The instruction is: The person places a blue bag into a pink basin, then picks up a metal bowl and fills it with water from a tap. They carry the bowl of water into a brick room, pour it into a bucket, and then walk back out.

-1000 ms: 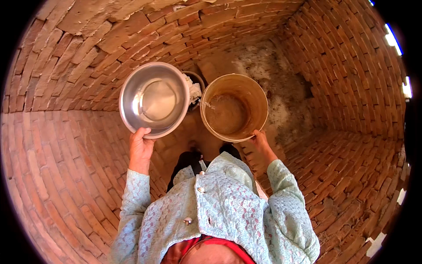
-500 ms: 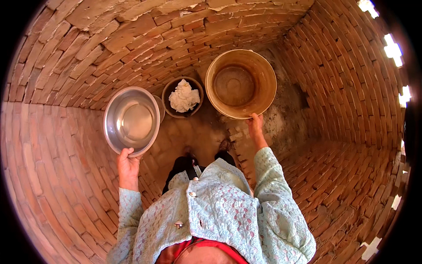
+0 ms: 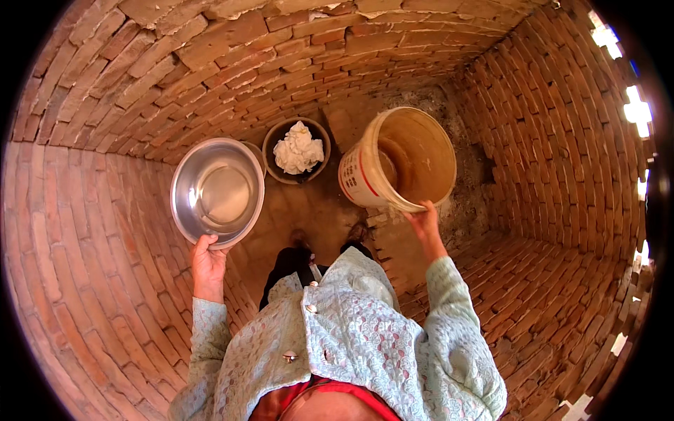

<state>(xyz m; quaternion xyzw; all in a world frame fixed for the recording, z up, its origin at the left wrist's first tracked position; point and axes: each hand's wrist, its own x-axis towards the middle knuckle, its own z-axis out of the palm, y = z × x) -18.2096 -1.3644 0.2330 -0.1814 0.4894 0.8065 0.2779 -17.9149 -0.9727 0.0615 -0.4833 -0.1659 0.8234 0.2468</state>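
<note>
A shiny metal basin (image 3: 184, 191) is held out at the left by my left hand (image 3: 209, 266), its fingers closed on the near rim. Only a little something pale, or a reflection, shows at its bottom; I cannot tell which. My right hand (image 3: 427, 231) grips the near rim of a large off-white plastic bucket (image 3: 359, 175) with red and dark print on its side. The bucket tilts to the right, its mouth turned toward me and its inside stained brown. Between the two vessels, farther off, a dark round bowl (image 3: 269, 160) holds a crumpled white bundle (image 3: 298, 147).
Brick walls (image 3: 562, 140) close in around me, with bright gaps along the right edge. Part of another round vessel (image 3: 254, 153) shows behind the basin. My shoes stand on the brown floor (image 3: 281, 214). Grey dirt lies along the floor by the right wall.
The bucket has tipped to the right and come slightly nearer, so its printed side now shows. My right hand has moved right and nearer with it. The basin has shifted slightly right.
</note>
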